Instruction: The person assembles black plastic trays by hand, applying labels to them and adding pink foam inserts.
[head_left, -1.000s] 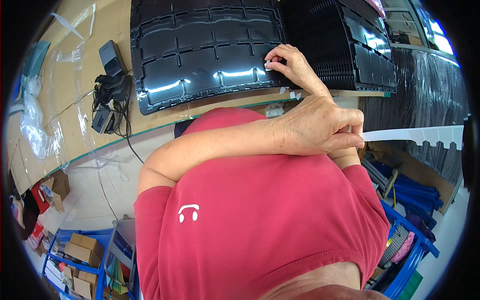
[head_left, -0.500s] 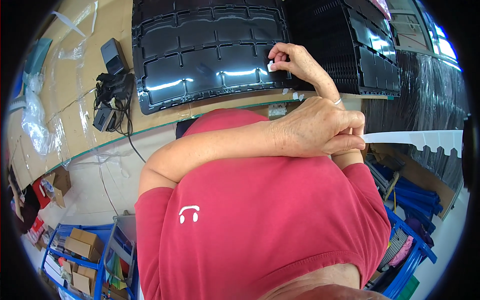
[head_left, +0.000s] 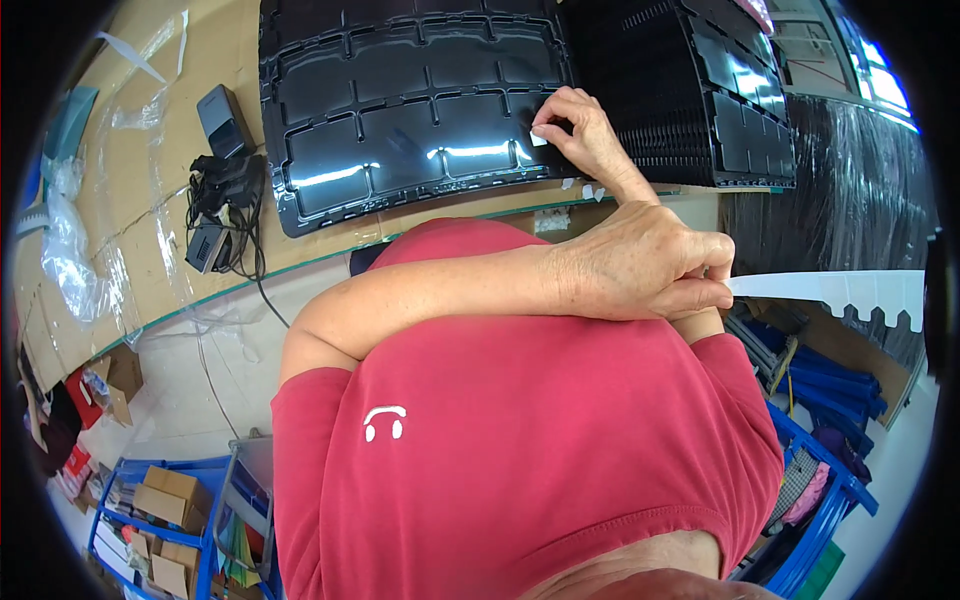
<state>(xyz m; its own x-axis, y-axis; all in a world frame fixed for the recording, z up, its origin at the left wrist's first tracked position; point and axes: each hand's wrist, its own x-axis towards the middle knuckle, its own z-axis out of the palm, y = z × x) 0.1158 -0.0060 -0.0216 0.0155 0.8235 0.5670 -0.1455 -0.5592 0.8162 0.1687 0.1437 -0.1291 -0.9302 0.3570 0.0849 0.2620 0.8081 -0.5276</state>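
A black moulded plastic tray (head_left: 400, 150) with rows of shallow compartments lies on the bench in front of me. My right hand (head_left: 590, 135) is at its near right corner, thumb and forefinger pinched on a small white sticker-like piece (head_left: 539, 138) against the tray. Crossing over my right forearm, my left hand (head_left: 650, 262) is closed on one end of a long white strip (head_left: 835, 288). That strip stretches out to the right, with notches along its lower edge. Where the left fingertips meet the strip is partly hidden.
Tall stacked black trays (head_left: 700, 100) stand right of the flat one. Left on the cardboard-covered bench (head_left: 130, 215) lie a dark box-shaped device (head_left: 226, 120) and tangled black cables (head_left: 225, 190). Small white scraps (head_left: 588, 190) sit at the bench edge. A blue rack (head_left: 150, 470) holds cartons, lower left.
The view has shifted slightly. My right hand stays at the tray corner with the small white piece, its fingers a little changed in posture. The left hand still holds the strip.
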